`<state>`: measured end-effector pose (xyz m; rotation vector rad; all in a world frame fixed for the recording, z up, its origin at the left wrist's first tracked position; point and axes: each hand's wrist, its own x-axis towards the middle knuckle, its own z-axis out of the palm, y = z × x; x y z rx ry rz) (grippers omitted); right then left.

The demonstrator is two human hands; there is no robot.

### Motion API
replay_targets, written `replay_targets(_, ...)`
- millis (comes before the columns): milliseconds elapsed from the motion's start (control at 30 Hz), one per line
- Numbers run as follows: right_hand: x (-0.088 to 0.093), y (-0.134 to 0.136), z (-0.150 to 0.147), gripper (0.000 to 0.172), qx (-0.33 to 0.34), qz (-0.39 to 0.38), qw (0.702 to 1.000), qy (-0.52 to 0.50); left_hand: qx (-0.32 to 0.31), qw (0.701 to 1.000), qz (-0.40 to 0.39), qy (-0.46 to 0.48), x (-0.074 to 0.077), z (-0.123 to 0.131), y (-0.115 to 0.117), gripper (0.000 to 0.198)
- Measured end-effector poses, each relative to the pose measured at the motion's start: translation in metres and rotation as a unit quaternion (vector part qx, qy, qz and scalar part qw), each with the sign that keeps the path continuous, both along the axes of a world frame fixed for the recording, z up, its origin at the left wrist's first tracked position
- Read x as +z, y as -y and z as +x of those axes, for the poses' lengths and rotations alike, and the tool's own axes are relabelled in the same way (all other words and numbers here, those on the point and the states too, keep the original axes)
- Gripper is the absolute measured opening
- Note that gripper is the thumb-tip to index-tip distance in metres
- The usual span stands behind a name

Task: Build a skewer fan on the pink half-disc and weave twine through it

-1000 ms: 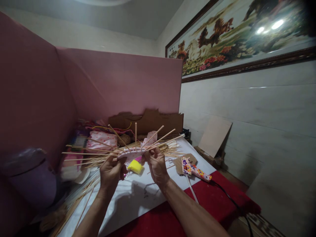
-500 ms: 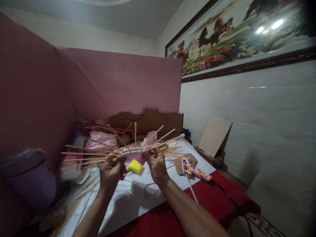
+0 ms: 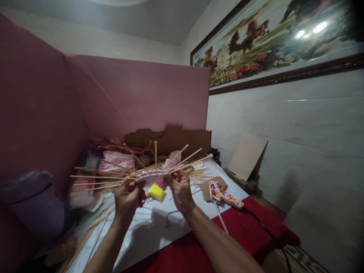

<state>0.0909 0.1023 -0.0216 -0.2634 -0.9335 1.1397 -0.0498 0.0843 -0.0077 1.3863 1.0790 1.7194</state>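
Above the table, both my hands hold a round, cloth-covered disc [image 3: 150, 177], white with small pink marks. Thin wooden sticks [image 3: 156, 157] fan outward from its edge. My left hand [image 3: 127, 195] pinches the disc's left side, fingers closed. At the right side, my right hand [image 3: 179, 189] grips the edge between thumb and fingers. Beneath the disc lies a yellow packet [image 3: 156, 192] with something magenta beside it. Part of the disc is hidden behind my fingers.
A flower-patterned glue gun [image 3: 226, 196] rests on a cardboard piece [image 3: 204, 189] at the right, its black cord [image 3: 264, 227] running off the red cloth [image 3: 256, 223]. Loose sticks, patterned fabric [image 3: 118, 160] and cardboard [image 3: 170, 138] lie farther back. A lidded bin [image 3: 36, 212] stands left.
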Motion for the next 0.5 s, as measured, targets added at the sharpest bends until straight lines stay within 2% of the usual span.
replay_targets(500,-0.0003,0.0002,0.0005,0.018,-0.003,0.006,1.000,0.009,0.004,1.000,0.002,-0.010,-0.0018,-0.0013,-0.0019,0.021)
